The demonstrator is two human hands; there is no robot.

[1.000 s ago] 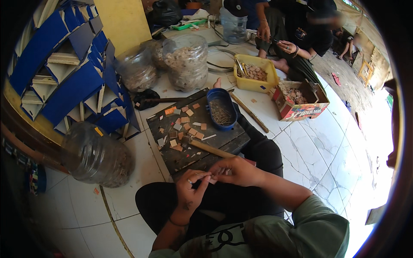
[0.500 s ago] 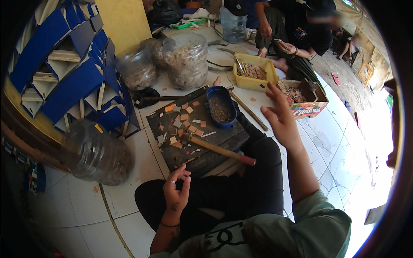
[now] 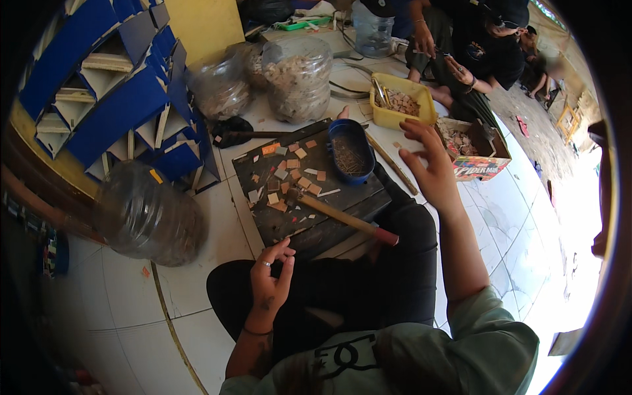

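My right hand [image 3: 431, 164] is raised over my right knee, its fingers spread and nothing in it. Near the front edge of a dark wooden block [image 3: 303, 240], my left hand [image 3: 272, 276] hovers, thumb apart from loosely bent fingers; I see nothing in it. A hammer [image 3: 342, 217] with a wooden, red-ended handle lies across the block, its head among several small square chips [image 3: 291, 164] in tan, grey and orange. At the block's far right corner sits a blue oval tub [image 3: 370, 155] with thin nails [image 3: 349, 155] in it.
A wooden stick [image 3: 395, 164] lies right of the tub. Beyond are a yellow bin [image 3: 401, 121] and a printed cardboard box [image 3: 477, 168], both with chips. Clear plastic containers [image 3: 296, 79] and blue-and-white box pieces [image 3: 112, 125] stand left. A co-worker [image 3: 477, 59] sits at the far right.
The view has shifted slightly, so the block and things around it appear higher and further right. Both hands keep much the same pose; the hammer stays on the block.
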